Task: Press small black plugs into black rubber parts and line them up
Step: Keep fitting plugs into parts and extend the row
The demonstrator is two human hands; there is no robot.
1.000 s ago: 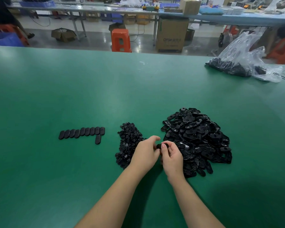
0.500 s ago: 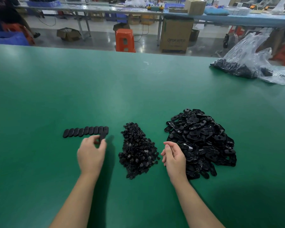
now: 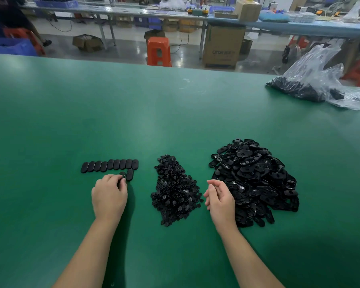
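Rubber part (image 3: 122, 175) pinched by left hand (image 3: 109, 197), right hand (image 3: 221, 199) relaxed, holding nothing

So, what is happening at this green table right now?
A person is assembling small black rubber parts. The left hand sets a finished part beside another under the row of finished parts. The right hand hangs relaxed and holds nothing, between the pile of small plugs and the pile of rubber parts.

My left hand (image 3: 109, 197) left my right hand (image 3: 220, 199) and now sets a rubber part (image 3: 122, 175) beside the second row's 1 piece (image 3: 129, 174).
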